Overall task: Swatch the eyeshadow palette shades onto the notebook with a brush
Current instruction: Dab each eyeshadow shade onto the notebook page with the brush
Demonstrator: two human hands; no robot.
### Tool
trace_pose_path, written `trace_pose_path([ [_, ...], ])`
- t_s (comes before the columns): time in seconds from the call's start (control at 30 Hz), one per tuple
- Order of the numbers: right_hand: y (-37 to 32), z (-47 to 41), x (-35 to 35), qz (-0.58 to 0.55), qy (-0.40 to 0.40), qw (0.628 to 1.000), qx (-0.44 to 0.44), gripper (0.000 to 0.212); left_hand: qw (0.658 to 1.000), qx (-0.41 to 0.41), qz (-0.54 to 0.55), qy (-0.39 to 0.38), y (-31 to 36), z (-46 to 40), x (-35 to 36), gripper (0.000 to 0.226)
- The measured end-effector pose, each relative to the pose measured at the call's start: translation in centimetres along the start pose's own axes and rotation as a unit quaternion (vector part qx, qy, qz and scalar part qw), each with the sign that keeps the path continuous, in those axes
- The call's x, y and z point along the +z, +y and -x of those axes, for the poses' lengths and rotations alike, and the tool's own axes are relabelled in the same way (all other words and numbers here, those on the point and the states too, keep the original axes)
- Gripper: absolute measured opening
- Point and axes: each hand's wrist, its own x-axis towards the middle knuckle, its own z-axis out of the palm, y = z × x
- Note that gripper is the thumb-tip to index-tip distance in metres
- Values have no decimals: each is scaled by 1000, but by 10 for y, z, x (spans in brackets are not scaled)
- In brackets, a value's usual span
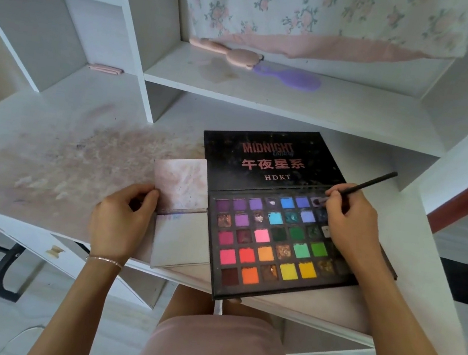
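My right hand [350,220] pinches the brush [367,184] in a purple pan, my left hand [122,215] grips the notebook [182,197] (overloaded bristles could scatter powder onto neighbouring shades).

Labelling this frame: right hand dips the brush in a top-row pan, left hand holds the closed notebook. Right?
Not quite. The head view shows the notebook open, held by the left hand. The right hand does dip the brush in the palette's top row.

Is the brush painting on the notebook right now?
No, the brush tip is dipping into a purple pan in the palette, beside the notebook.
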Motion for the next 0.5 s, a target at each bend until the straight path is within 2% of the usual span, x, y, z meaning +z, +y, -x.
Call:
trace_pose_path([
  [0.5, 1, 1, 0, -2, -10, 1000, -4, 10, 1000, 1, 2, 3, -1, 0, 0, 13],
])
